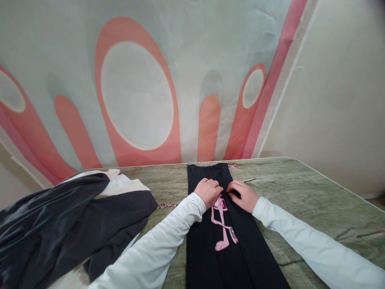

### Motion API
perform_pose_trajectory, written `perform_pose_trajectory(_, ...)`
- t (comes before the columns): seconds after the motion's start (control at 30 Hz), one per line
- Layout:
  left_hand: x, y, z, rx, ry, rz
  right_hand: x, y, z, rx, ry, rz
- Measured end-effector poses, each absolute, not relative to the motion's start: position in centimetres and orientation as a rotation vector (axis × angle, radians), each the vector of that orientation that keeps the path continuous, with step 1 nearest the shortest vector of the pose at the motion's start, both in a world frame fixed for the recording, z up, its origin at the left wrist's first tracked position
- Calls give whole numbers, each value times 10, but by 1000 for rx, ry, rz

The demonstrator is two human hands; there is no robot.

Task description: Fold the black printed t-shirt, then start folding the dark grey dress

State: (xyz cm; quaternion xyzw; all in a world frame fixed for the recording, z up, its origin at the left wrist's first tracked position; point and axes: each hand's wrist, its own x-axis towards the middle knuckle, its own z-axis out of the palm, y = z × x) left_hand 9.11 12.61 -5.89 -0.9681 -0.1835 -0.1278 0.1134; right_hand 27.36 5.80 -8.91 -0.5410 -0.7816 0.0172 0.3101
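Note:
A black garment (207, 241) with a pink cartoon figure printed on it lies folded into a long narrow strip down the middle of the table. My left hand (208, 192) rests on its middle with the fingers curled and pinching the cloth. My right hand (244, 195) lies just to the right, fingers bent and pressed on the same fold. The two hands almost touch above the pink print. Both arms wear long white sleeves.
A pile of dark and white clothes (69, 216) lies on the table's left side. The table (300, 192) has a green marbled top, with its far edge near a wall hanging of orange ovals (135, 96). A plain wall stands on the right.

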Motion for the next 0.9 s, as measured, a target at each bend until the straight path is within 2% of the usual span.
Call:
perform_pose_trajectory(0.33, 91, 128, -61, -2817, -642, -385, 272, 55, -90, -1400, -2246, -130)
perform_pose_trajectory(0.67, 91, 128, -65, -2771, -748, -393, 272, 56, -89, -1299, -2297, -147)
perform_pose_trajectory(0.9, 89, 127, -59, -2831, -440, -448, 273, 56, -91, -1268, -2274, -149)
